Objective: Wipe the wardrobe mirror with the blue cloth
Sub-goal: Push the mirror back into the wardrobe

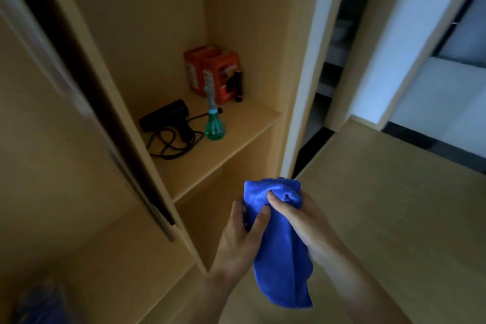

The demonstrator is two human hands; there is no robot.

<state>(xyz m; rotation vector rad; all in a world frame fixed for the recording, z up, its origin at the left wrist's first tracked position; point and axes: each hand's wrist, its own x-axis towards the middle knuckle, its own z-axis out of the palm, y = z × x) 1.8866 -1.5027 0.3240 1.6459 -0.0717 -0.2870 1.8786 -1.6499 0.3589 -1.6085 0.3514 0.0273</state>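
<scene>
The blue cloth [278,250] hangs bunched between both my hands, low in the middle of the view. My left hand [242,234] grips its left side, thumb across the front. My right hand [302,221] grips its top right, thumb pressed into the folds. At the far left the wardrobe mirror [39,166] stands at a steep angle on a sliding door; it reflects wood tones and a blurred blue patch at its bottom corner. Both hands are well to the right of the mirror, in front of the open wardrobe.
On the wardrobe shelf [210,155] lie a black hair dryer [168,118] with its cord, a green spray bottle [214,121], two orange boxes [213,73] and a black torch [238,87]. A white door frame [302,81] and wood floor [394,205] lie right.
</scene>
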